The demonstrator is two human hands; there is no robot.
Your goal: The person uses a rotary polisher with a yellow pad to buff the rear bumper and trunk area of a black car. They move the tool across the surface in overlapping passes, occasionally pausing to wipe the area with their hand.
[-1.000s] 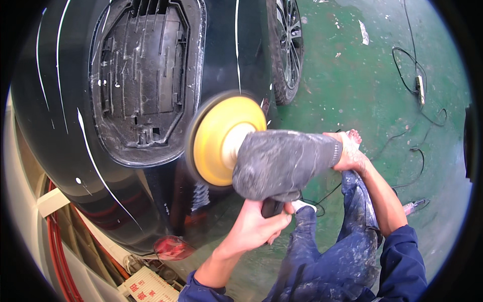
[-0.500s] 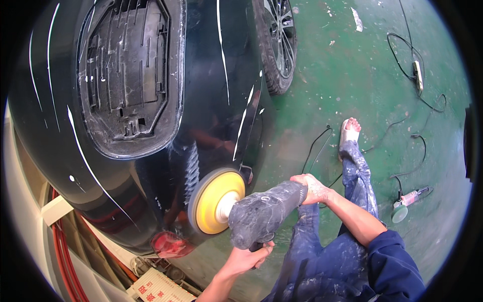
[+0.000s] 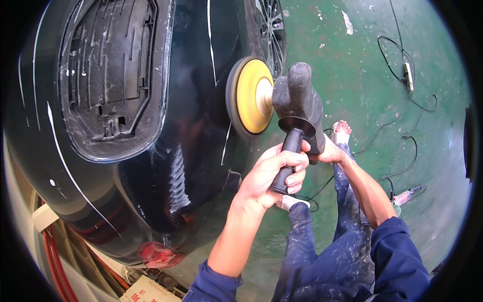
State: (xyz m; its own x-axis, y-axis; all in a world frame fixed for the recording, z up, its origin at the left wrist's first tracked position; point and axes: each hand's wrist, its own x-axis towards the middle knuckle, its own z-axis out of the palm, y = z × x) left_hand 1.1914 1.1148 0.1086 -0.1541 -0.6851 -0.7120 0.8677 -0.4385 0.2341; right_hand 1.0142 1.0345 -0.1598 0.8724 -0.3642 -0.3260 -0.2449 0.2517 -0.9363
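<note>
My left hand (image 3: 274, 173) wraps round the black side handle of a dusty dark car polisher (image 3: 304, 100). My right hand (image 3: 331, 151) grips the tool's rear end, its fingers partly hidden by the body. The polisher's round yellow pad (image 3: 251, 95) is upright against the side of a black car body (image 3: 198, 121), close to the wheel; the contact edge is partly hidden. Thin white streaks of what looks like compound run over the paint, and one passes below the pad. A zigzag whitish smear (image 3: 178, 181) marks the panel left of my left hand.
The wheel (image 3: 271, 35) stands beyond the pad. A ribbed black recess (image 3: 108, 75) is at upper left, a red tail light (image 3: 161, 254) at lower left. Cables, a power strip (image 3: 408, 76) and a smaller power tool (image 3: 405, 197) lie on the green floor (image 3: 327, 60) at right.
The polisher has moved up and right, from beside the smear toward the wheel, and its side handle now points down toward me. Both hands have kept hold of it.
</note>
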